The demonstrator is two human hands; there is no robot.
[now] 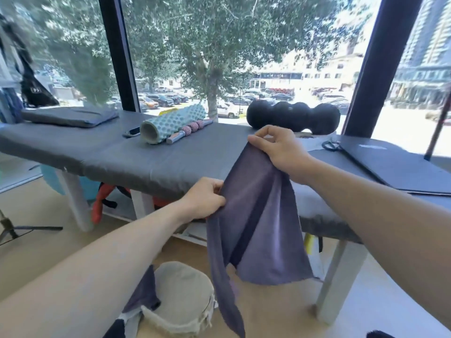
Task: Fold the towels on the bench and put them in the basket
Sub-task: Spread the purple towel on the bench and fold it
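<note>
A purple-grey towel (253, 215) hangs in the air in front of the grey padded bench (117, 154). My right hand (278, 147) pinches its top corner above the bench's front edge. My left hand (207, 198) grips the towel's left edge lower down. The cloth drapes down in loose folds toward the floor. Below, at the bottom of the view, a beige fabric basket (180, 298) stands on the floor, with a dark purple cloth (144, 293) hanging over its left rim.
On the bench lie a teal foam roller (170, 123), a pink massage stick (190, 130), a phone (133, 131), a black peanut roller (292, 117), a folded grey pad (70, 115), scissors (332, 145) and dark mats (395, 164). White bench legs (339, 281) stand close by. Windows behind.
</note>
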